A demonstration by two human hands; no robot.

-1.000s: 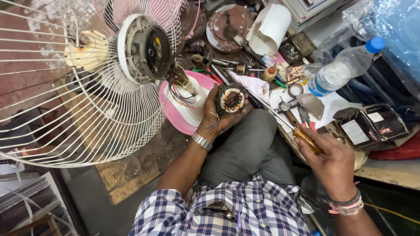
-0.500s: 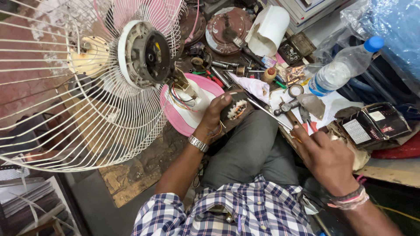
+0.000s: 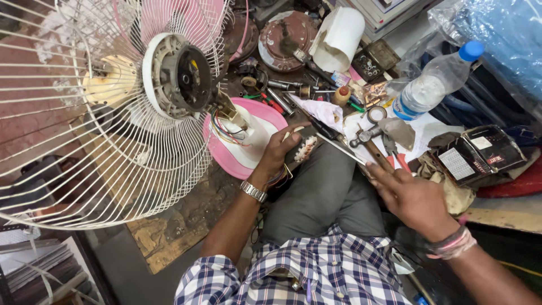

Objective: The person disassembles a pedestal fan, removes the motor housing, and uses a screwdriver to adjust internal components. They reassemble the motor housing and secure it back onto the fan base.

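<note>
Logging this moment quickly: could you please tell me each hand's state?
Left hand: closed on the motor winding.
Right hand: open, fingers reaching toward the tools, holding nothing.

The fan guard (image 3: 84, 141) is thin painted wire, white and a little dull. The fan base (image 3: 248, 141) is smooth glossy plastic, pink and white. The bottle (image 3: 432, 85) is clear plastic with a blue cap. The shirt (image 3: 316, 277) is checked cloth. The watch (image 3: 253, 191) is shiny metal.
</note>
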